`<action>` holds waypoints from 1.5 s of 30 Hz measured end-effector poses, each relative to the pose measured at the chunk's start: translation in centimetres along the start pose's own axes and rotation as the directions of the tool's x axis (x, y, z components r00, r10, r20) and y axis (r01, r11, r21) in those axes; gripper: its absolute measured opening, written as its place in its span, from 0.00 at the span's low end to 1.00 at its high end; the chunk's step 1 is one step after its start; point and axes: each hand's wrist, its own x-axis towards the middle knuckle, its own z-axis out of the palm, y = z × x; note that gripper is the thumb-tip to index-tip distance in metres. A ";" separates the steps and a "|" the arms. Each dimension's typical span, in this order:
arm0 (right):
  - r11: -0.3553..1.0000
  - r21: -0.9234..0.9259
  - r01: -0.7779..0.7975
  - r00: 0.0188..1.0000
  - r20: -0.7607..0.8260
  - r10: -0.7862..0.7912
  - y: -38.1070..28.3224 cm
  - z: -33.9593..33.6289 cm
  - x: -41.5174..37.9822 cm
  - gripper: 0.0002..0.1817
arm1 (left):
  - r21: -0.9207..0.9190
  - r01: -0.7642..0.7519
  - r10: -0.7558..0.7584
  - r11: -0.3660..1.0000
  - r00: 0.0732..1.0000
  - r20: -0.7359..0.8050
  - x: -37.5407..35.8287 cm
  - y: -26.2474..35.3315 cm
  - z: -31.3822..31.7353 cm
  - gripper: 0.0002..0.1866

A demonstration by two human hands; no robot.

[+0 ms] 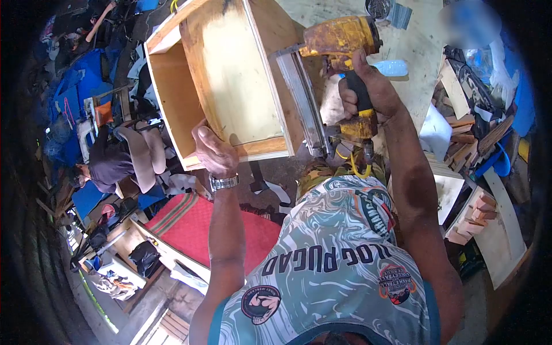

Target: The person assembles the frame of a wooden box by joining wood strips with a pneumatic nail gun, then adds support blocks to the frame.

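Observation:
A wooden box [236, 75] with an open compartment on its left side stands in front of me, its plywood panels edged with frame strips. My left hand [215, 150], with a metal watch at the wrist, grips its near lower edge, fingers curled around the wood. In my right hand [371, 86] is a worn yellow nail gun [339, 43], held by its black handle with the fingers closed. Its long metal magazine [305, 103] runs along the right side of the box. A yellow air hose [361, 171] joins the bottom of the tool.
A clear plastic bottle [392, 68] lies on the work table [422, 34], right of the nail gun. Wood offcuts [477, 218] and boards pile up at right. Another person [109, 158] is bent over at left. A red mat [213, 230] lies below the box.

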 end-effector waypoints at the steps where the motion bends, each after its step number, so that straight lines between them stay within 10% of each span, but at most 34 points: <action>1: 1.000 0.000 0.011 0.999 0.031 -0.011 -0.1 -0.2 0.6 0.34 | -0.015 0.021 -0.021 1.000 1.000 -0.001 0.0 0.0 0.0 0.44; 17: 0.997 0.076 -0.024 0.997 0.077 0.018 -0.9 0.0 1.6 0.30 | 0.064 -0.037 0.038 0.997 0.999 -0.009 0.4 0.7 -0.7 0.35; 25: 0.878 -0.337 0.341 0.912 -0.106 -0.395 -8.1 6.9 -0.3 0.10 | -0.193 0.386 -0.186 0.902 0.751 0.634 10.6 -1.4 -1.4 0.31; 27: 0.698 -0.552 0.457 0.814 -0.058 -0.578 -10.0 11.2 -1.2 0.09 | -0.343 0.597 -0.210 0.725 0.666 0.715 13.4 -1.1 0.4 0.33; 30: 0.286 -0.903 0.322 0.719 0.037 -0.694 -11.5 17.3 -2.1 0.10 | -0.423 0.410 -0.013 0.808 0.731 0.682 17.0 -1.0 1.9 0.29; 32: 0.026 -0.955 0.294 0.745 0.212 -0.632 -11.6 21.2 -0.7 0.15 | -0.480 0.566 0.035 0.671 0.622 0.783 17.3 -1.4 3.1 0.27; 34: -0.178 -0.932 0.316 0.784 0.362 -0.504 -11.7 24.4 0.9 0.20 | -0.569 0.672 0.093 0.474 0.605 0.791 16.7 -1.7 5.3 0.24; 37: -0.862 -0.504 0.052 0.880 0.432 -0.199 -11.4 29.3 3.9 0.32 | -0.724 0.662 0.076 0.195 0.726 0.684 15.4 -1.4 9.2 0.18; 41: -0.989 0.102 0.110 0.942 0.308 0.137 -11.4 31.2 9.3 0.32 | -0.701 0.681 0.068 0.211 0.705 0.706 15.3 -0.8 8.0 0.19; 45: -0.949 0.255 0.184 0.890 0.368 0.271 -12.4 31.6 12.6 0.31 | -0.724 0.600 0.017 0.339 0.766 0.643 15.2 -0.5 7.6 0.23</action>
